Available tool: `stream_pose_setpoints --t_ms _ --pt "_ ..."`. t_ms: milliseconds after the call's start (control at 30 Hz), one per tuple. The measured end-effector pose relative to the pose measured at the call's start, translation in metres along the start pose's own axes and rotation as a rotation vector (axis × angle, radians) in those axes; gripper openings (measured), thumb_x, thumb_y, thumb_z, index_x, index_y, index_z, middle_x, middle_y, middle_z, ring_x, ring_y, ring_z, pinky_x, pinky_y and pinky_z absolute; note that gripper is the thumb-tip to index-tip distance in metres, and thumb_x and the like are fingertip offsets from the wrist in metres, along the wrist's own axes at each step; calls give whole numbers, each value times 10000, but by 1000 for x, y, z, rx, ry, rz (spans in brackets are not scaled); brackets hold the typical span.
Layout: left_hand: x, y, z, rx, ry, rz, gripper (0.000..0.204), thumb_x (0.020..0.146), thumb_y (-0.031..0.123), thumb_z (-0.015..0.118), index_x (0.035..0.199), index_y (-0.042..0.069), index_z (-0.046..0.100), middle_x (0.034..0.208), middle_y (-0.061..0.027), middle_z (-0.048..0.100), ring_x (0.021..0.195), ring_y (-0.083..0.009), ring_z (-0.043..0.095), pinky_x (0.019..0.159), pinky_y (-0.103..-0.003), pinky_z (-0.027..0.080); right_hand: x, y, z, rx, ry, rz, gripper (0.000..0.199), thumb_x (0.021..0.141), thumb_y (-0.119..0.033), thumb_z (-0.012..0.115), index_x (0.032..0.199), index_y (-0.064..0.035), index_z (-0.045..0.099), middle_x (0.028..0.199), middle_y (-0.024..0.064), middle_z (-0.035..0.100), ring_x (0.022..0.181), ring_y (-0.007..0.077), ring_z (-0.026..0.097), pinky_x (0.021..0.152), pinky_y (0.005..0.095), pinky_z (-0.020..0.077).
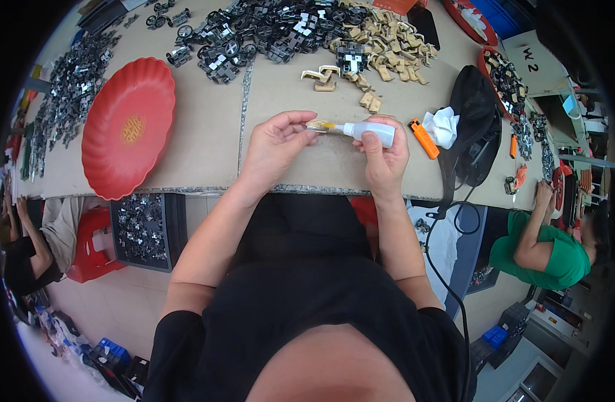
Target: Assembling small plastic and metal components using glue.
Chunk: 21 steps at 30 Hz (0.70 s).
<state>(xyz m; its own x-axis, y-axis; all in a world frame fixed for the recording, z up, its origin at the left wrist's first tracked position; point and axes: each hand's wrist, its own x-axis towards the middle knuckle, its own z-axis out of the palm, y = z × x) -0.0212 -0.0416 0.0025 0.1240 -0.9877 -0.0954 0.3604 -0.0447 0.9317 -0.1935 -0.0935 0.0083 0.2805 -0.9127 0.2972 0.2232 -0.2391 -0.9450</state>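
Note:
My left hand (272, 146) pinches a small tan bracket-like part (318, 126) between thumb and fingertips, just above the table near its front edge. Wrapped in my right hand (386, 161) is a small white squeeze bottle (375, 132), lying nearly level. Its narrow yellowish nozzle points left and meets the part, though whether anything flows out is too small to see. Beyond my hands lie a heap of loose tan bracket pieces (394, 50) and a large pile of dark wheeled pieces (267, 30).
A red scalloped dish (130, 127) sits at left. On the right are an orange lighter (424, 139), crumpled tissue (441, 127) and a black mesh bag (473, 124) with a cable trailing down. A person in a green shirt (542, 251) works at far right; another sits at far left.

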Motion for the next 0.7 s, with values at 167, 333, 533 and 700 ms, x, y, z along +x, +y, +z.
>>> stream_pose_setpoints --t_ms 167,333,533,700 --pt "0 0 0 -3 6 1 286 828 -8 577 1106 -56 529 861 -64 601 797 -105 586 747 -205 475 1 0 2 -26 -1 -13 213 836 -79 596 978 26 477 928 74 479 738 116 529 655 227 446" --pt "0 -2 -1 6 2 0 281 825 -9 580 1099 -53 533 861 -61 601 794 -105 589 748 -204 475 1 2 1 -40 -17 -29 217 833 -76 600 980 25 477 936 77 484 735 114 529 654 224 443" --pt "0 -1 -1 -11 7 6 278 827 -10 576 1097 -53 532 869 -67 608 805 -108 593 752 -209 479 0 9 -3 -156 -17 -99 226 814 -97 627 955 18 494 922 89 504 754 122 514 666 237 435" --pt "0 -1 -1 -1 -8 1 272 830 -13 570 1096 -53 531 899 -84 618 813 -113 595 756 -213 482 1 10 -5 -239 -41 -152 227 831 -107 605 968 21 478 947 97 490 749 127 532 651 230 459"
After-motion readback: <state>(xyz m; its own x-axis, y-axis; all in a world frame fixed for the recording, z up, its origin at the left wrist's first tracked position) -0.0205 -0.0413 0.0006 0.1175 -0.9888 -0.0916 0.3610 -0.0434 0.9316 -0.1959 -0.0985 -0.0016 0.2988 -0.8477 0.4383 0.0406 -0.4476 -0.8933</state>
